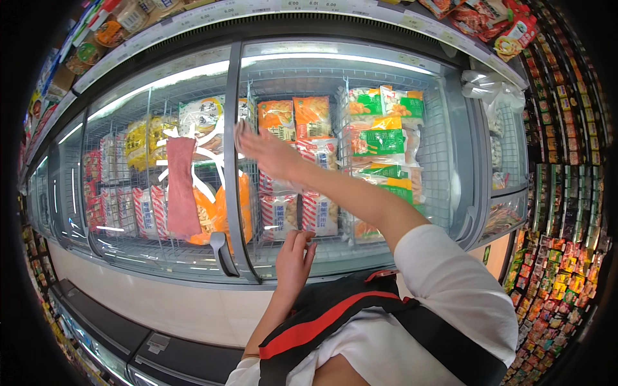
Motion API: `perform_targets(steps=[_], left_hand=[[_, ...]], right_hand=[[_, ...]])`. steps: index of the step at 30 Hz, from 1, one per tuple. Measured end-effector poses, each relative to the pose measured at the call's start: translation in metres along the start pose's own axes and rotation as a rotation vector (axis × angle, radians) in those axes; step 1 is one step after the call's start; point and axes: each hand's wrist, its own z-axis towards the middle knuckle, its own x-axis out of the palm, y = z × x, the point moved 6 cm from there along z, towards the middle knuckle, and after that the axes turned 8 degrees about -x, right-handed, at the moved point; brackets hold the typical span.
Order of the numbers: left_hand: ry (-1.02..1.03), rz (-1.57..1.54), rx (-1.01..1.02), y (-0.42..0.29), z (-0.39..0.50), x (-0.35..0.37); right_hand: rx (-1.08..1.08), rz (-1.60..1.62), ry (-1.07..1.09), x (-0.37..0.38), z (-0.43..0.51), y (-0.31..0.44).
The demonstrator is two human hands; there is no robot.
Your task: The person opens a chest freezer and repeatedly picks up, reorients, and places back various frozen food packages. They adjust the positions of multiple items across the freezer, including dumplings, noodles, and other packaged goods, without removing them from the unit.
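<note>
My right hand (265, 147) reaches across the chest freezer to the grey frame bar (235, 183) between two glass lids. Motion blurs its fingers, so I cannot tell whether it grips the bar or something thin. My left hand (294, 260) is at the freezer's front edge with its fingers bent and thumb apart, and nothing shows in it. On the left glass lid (159, 255) lies a dull red cloth (182, 188), beside white branching marks. A grey handle (222, 253) sits near that lid's front. Below my right arm are bags of frozen food (318, 212) in wire baskets.
Green and white frozen-food bags (381, 140) fill the basket at right. A shelf edge with price labels (309, 6) overhangs the freezer's back. Clear plastic bags (495, 91) hang at the right end. Shelves of packaged goods (555, 280) stand farther right. A black and red strap bag (328, 313) crosses my front.
</note>
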Motion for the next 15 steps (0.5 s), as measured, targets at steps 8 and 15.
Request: perform_targets(steps=[8, 15], left_hand=[[-0.015, 0.005, 0.065, -0.011, -0.051, -0.003], [-0.048, 0.056, 0.235, -0.034, -0.074, 0.007]], right_hand=[[-0.214, 0.134, -0.129, 0.031, -0.093, 0.157], [-0.062, 1.341, -0.278, 0.063, -0.165, 0.225]])
